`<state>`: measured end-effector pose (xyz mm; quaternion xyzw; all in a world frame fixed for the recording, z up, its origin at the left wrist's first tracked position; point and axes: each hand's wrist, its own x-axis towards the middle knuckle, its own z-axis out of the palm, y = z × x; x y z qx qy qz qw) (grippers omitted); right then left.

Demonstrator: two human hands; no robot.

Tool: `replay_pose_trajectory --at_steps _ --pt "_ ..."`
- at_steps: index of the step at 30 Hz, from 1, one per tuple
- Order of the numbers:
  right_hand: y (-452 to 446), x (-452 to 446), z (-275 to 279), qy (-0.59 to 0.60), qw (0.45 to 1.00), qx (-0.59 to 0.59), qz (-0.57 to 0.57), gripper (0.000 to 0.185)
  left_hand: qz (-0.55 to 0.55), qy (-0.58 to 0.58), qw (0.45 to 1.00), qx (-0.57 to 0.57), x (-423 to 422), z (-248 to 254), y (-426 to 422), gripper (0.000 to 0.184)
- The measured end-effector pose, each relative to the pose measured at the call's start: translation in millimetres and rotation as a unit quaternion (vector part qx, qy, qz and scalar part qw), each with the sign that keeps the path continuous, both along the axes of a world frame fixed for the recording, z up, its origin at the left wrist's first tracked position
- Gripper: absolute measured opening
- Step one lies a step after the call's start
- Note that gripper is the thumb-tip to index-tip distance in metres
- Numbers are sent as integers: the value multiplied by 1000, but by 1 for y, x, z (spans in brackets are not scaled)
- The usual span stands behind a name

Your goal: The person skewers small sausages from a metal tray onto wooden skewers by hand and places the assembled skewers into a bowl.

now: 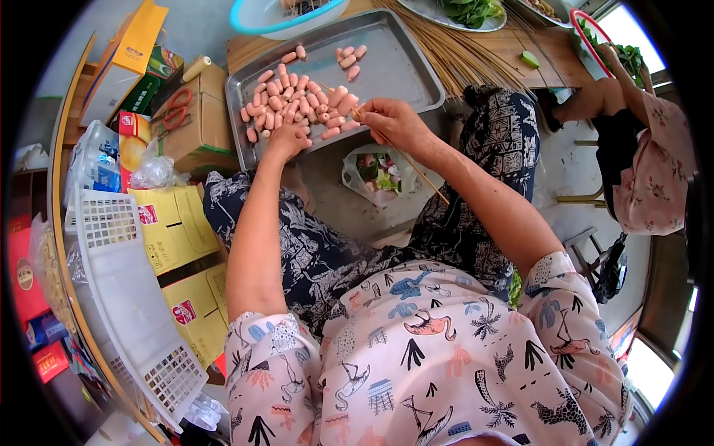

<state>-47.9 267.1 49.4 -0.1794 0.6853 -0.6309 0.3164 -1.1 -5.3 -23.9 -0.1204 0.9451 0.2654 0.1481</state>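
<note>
A large metal tray (405, 59) holds a heap of small pink sausages (279, 93), with a few more lying apart toward its far side. My left hand (286, 140) reaches over the tray's near edge, fingers bent down onto the heap; a small sausage seems to be at the fingertips, partly hidden. Above the tray's near right part, my right hand (390, 123) is closed around a thin wooden skewer (424, 177). One end of the skewer points at the sausages, the other slants back over my lap. Whether sausages are threaded on it I cannot tell.
Many loose skewers (446, 48) lie right of the tray, near a plate of leafy greens (472, 11). A plastic bag of scraps (379, 175) is below. Cardboard boxes (201, 111) with red scissors (175, 111) stand left. Another person's arm (628, 78) reaches into greens at right.
</note>
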Motion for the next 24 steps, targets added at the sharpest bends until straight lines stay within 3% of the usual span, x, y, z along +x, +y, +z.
replay_pose_trajectory --at_steps 5,6,7,8,10,16,24 --pt "-1 0 -4 1 1000 -7 0 20 14 5 999 -37 -4 10 7 17" --pt "-1 0 -4 2 1000 -12 10 20 110 1 983 150 -7 13 7 19" --pt "-1 0 -4 4 1000 -16 20 19 201 -4 922 330 -9 15 6 22" --pt "-2 1 -5 5 1000 -15 20 19 200 -3 922 330 -9 20 6 22" --pt "-3 1 -6 14 999 -9 51 17 223 47 792 566 -8 30 4 25" --pt "-5 8 0 5 997 -9 80 17 238 90 713 653 -8 42 8 21" --pt "-7 10 1 -7 997 -7 79 17 239 98 697 669 -7 45 9 21"
